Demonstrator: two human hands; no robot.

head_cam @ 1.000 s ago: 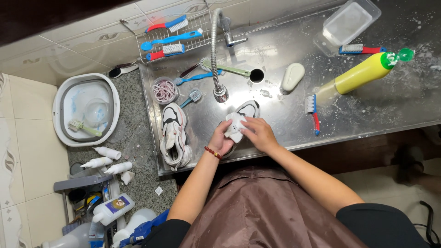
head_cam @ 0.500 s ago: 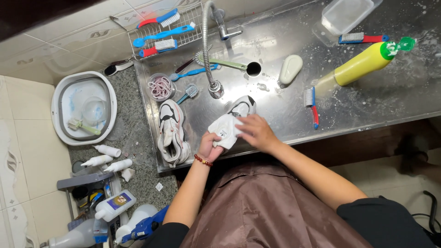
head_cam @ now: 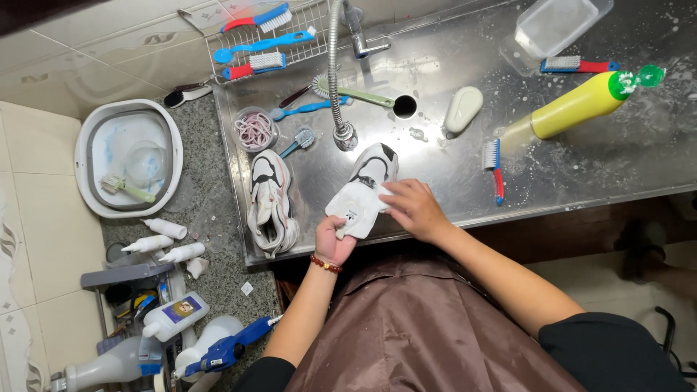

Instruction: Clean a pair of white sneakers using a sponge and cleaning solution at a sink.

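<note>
While flat, both hands (head_cam: 377,218) on insole (head_cam: 353,207).

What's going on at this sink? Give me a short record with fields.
Place: steel sink counter
Left hand: grips the near end of a white insole
Right hand: rests on the insole's far edge
Under the insole: white and black sneaker
Beside it: second sneaker, to the left
Above: flexible tap
Further right: yellow bottle, lying down; red and blue brush

Left hand (head_cam: 334,242) gripping, right hand (head_cam: 410,207) pressing flat alongside.
</note>
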